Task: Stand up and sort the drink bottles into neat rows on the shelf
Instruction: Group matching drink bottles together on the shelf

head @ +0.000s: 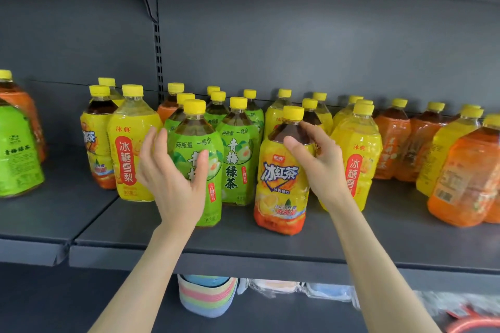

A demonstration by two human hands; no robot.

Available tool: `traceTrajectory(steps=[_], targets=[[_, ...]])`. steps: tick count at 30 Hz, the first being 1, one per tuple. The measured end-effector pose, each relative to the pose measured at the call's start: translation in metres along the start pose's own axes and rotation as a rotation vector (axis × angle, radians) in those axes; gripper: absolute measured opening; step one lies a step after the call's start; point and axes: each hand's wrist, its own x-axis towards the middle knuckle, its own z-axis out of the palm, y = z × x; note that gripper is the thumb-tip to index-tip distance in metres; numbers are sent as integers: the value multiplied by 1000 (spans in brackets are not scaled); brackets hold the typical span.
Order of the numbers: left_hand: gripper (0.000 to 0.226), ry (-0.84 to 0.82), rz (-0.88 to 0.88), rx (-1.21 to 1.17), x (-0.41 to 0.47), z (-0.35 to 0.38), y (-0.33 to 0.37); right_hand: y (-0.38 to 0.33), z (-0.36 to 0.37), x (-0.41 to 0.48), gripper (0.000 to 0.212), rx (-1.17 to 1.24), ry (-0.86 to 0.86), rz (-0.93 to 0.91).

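Surface: dark grey metal shelf [238, 240], matching back panel [297, 35] | left hand [173, 178]: fingers spread against green tea bottle [189, 140] | right hand [319, 159]: grips iced black tea bottle [281, 178] at its shoulder, upright near shelf front | below: stacked pastel bowls [205, 297]

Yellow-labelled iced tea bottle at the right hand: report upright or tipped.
Upright: the yellow-labelled plastic bottle stands base-down on the grey metal shelf, yellow cap on top.

Bottles [238, 154] stand upright in loose rows on the shelf [243, 254].
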Motion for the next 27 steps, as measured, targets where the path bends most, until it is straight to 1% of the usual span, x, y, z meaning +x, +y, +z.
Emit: traceTrajectory(steps=[1,2,3,4,5,7,8,11,13,15,18,20,23,27], targets=[[53,53,71,4,-6,0,6,-2,0,-4,55,41,4,-30],[45,76,145,-44,-14,2,14,-3,2,-8,50,70,16,-58],[40,54,196,-132,-23,5,25,-4,4,-11,46,94,26,-71],[37,-7,211,-236,-32,8,37,-3,7,-13,46,117,28,-67],[37,-84,190,-332,-39,13,48,-1,9,-16,48,125,25,-57],[46,-218,69,-442,-45,25,66,7,10,-23,48,90,22,-36],[52,-277,-19,-470,-45,31,71,11,10,-27,47,76,24,-20],[70,-454,-311,-537,-45,49,75,18,12,-30,53,161,4,44],[74,-525,-396,-569,-48,58,70,20,14,-25,59,198,-38,83],[72,-505,-381,-560,-53,62,66,23,13,-20,66,132,-47,118],[71,-427,-344,-496,-59,64,62,30,8,-13,66,0,55,144],[75,-381,-341,-464,-59,64,61,33,3,-2,68,19,111,156],[78,-362,-348,-458,-59,64,61,40,-4,16,67,65,101,226],[80,-364,-372,-472,-59,64,62,56,-9,29,68,32,106,255]])
